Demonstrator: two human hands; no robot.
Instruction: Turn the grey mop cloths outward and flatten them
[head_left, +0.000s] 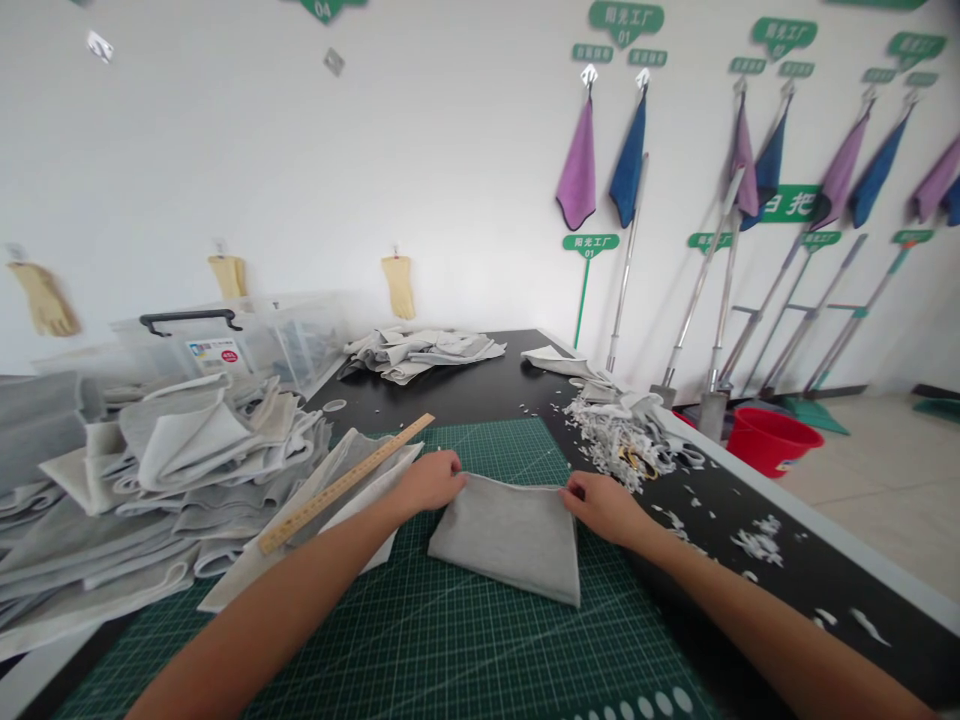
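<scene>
A folded piece of grey cloth [510,540] lies over the green cutting mat [450,650], its far edge lifted a little. My left hand [435,480] pinches that cloth at its far left corner. At the far right corner my right hand [600,500] pinches the same cloth between thumb and fingers. Left of it, a wooden ruler [345,485] rests across grey and white cloth pieces [322,510] on the mat. My left forearm partly covers those pieces.
A tall heap of grey cloths [187,450] fills the left side, before a clear plastic box [217,340]. Another cloth pile [420,350] sits at the back of the black table [480,400]. White scraps [615,440] and scissors [637,462] lie right. A red bucket [772,440] stands beyond.
</scene>
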